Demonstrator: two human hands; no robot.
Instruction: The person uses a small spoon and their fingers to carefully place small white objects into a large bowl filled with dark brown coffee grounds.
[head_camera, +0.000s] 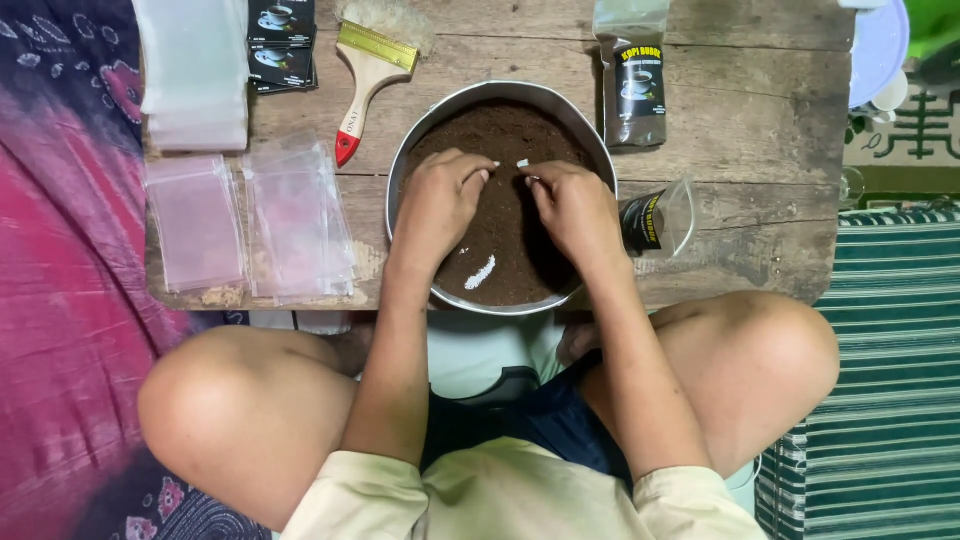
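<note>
Left hand (437, 205) and right hand (573, 208) both pinching 1 small clear packet (521, 164) over dark brown powder (510, 135) in round metal pan (400, 165)

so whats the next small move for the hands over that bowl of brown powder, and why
Probably pull open the small clear bag mouth. Both hands, left hand and right hand, pinch a tiny clear piece between their fingertips above the round metal bowl of dark brown powder. What it is, is too small to tell, but filled dark pouches lie beside the bowl.

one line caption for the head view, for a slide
Seated person's left hand and right hand meet over a round metal pan of dark brown powder on a wooden board.
</note>
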